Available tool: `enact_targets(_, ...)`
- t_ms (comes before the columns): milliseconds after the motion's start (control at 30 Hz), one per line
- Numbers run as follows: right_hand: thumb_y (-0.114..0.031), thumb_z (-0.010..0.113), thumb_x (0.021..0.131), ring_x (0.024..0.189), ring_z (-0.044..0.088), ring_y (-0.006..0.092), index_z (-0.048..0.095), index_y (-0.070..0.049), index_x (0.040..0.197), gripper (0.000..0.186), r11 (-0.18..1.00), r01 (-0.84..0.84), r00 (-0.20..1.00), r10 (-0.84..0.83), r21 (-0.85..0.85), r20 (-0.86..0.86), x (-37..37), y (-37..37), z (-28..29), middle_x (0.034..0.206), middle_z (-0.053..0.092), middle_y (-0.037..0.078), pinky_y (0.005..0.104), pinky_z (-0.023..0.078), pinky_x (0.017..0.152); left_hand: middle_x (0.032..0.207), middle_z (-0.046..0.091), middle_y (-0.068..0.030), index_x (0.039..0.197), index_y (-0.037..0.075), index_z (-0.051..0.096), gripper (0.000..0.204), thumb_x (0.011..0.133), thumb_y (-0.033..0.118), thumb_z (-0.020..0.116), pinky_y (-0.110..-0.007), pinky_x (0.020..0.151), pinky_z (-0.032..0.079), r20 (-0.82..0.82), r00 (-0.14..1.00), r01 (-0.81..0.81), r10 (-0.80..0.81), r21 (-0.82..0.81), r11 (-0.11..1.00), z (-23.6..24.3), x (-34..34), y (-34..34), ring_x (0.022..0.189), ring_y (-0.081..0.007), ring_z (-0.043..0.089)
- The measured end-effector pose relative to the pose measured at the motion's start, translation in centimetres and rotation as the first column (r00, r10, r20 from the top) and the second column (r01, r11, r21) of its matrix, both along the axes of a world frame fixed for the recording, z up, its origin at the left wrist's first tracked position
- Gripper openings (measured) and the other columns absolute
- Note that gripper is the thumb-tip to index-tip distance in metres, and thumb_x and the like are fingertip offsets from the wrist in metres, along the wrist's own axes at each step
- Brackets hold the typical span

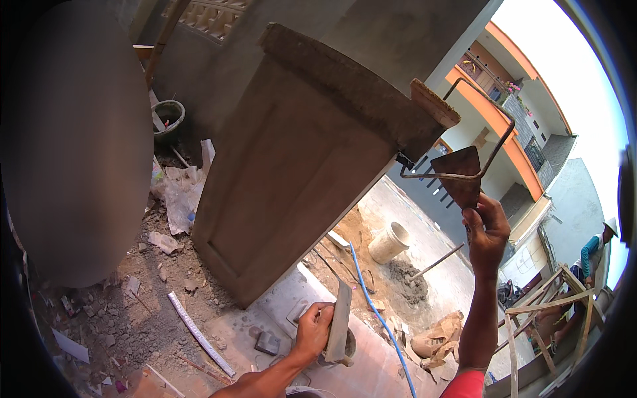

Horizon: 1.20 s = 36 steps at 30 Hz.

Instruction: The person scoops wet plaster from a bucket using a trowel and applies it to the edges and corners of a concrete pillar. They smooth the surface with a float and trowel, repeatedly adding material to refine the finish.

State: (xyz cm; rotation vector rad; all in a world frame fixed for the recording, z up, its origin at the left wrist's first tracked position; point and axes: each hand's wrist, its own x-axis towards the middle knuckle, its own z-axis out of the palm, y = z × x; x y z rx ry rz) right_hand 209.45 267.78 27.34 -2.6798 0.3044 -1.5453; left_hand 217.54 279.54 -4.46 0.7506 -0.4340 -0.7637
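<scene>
My right hand point(488, 232) is raised at the right and closed around the handle of a pointing trowel. The trowel's dark triangular blade point(458, 162) points up, beside the upper corner of a grey plastered pillar point(312, 166). A bent metal rod clamp point(509, 129) loops from that corner and crosses in front of the blade. Low in the middle, my left hand point(313, 330) grips a flat, mortar-coloured plastering float point(340, 322), held on edge. Behind and below the float is a bucket point(350, 345), partly hidden. A board strip point(434, 105) sits against the pillar's top edge.
A blue hose point(371, 295) runs along the ground near a pale bucket point(389, 242) and a mortar heap point(406, 282) with a stick in it. Rubble and a white strip point(199, 335) lie left. Another person point(594, 255) is beside wooden framing point(551, 308). A large blurred patch covers the far left.
</scene>
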Motion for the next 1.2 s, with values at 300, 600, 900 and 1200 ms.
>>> enact_targets(300,-0.015,0.069,0.088,0.07,0.059,0.0116,0.054,-0.002,0.11,0.029,0.965,-0.163,0.983,0.178,0.207,-0.053,1.0,1.0,1.2,0.082,0.063,0.005,0.0248,0.047,0.065,0.087,0.063,-0.0045,0.107,-0.003,0.06,0.031,0.098,0.025,0.056,-0.024,0.067,0.048,-0.015,0.999,0.038,-0.039,-0.038,0.999,-0.5,-0.1,-0.3,0.075,-0.008,0.056)
enact_targets(600,-0.02,0.069,0.089,0.071,0.06,0.0146,0.051,-0.002,0.112,0.035,0.86,-0.247,0.969,0.229,0.447,0.094,-1.3,1.2,-2.3,0.083,0.062,0.008,0.0274,0.05,0.065,0.089,0.064,-0.0053,0.111,-0.002,0.058,0.03,0.098,0.025,0.055,-0.024,0.067,0.05,-0.028,0.991,0.133,-0.134,-0.049,0.99,-0.8,1.7,1.1,0.076,-0.0079,0.058)
enact_targets(900,-0.007,0.062,0.087,0.069,0.059,0.0129,0.05,0.002,0.114,0.031,0.708,-0.091,0.992,0.128,0.701,0.0,-7.1,1.4,-7.2,0.086,0.062,0.009,0.0261,0.048,0.064,0.095,0.063,-0.0073,0.114,0.002,0.052,0.025,0.1,0.022,0.047,-0.027,0.068,0.054,-0.219,0.95,0.193,-0.221,-0.143,0.971,-1.0,2.7,2.9,0.078,-0.0118,0.062)
enact_targets(1200,0.001,0.057,0.084,0.079,0.059,0.0145,0.047,0.004,0.127,0.044,0.434,-0.204,0.958,0.273,0.878,0.087,-11.8,0.2,-11.5,0.092,0.061,0.01,0.0286,0.05,0.071,0.095,0.062,-0.0056,0.115,0.001,0.053,0.028,0.099,0.023,0.044,-0.028,0.074,0.053,-0.03,0.997,0.065,-0.064,0.043,0.997,-0.8,3.9,4.6,0.083,-0.0121,0.062)
